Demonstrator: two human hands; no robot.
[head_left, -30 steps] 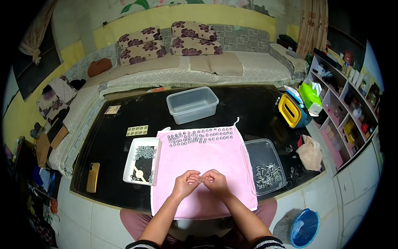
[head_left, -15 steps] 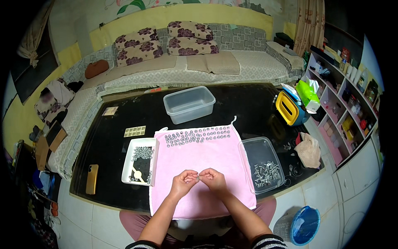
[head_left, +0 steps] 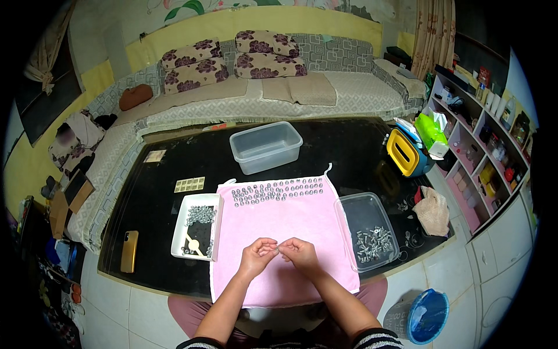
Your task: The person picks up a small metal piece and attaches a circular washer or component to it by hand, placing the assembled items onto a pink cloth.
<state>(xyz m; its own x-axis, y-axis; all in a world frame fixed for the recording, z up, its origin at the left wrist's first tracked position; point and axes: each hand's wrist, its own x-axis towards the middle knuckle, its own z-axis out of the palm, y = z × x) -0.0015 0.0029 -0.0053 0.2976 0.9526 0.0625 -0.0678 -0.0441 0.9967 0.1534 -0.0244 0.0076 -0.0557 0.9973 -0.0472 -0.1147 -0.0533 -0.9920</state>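
Over the near part of a pink cloth (head_left: 256,224), my left hand (head_left: 260,256) and my right hand (head_left: 297,253) meet fingertip to fingertip. Both are closed in a pinch on a small metal fastener; the fingers mostly cover it, so its exact shape is unclear. Rows of small shiny metal fasteners (head_left: 278,191) stand along the cloth's far edge. Left of the cloth, a white tray (head_left: 175,238) holds many small metal nuts (head_left: 200,214) and a cream-coloured spoon-like piece (head_left: 193,245). At the right, a clear plastic tray (head_left: 360,209) contains a pile of metal screws (head_left: 374,244).
An empty clear tub (head_left: 264,152) stands beyond the cloth on the black table (head_left: 157,203). A phone (head_left: 129,251) and a sticker sheet (head_left: 189,184) lie left. At right are a yellow-and-blue box (head_left: 403,152) and a beige cloth (head_left: 432,212). A blue bucket (head_left: 427,317) is on the floor.
My right hand's fingers have shifted very slightly at the pinch. Otherwise the hands and the trays stay where they were.
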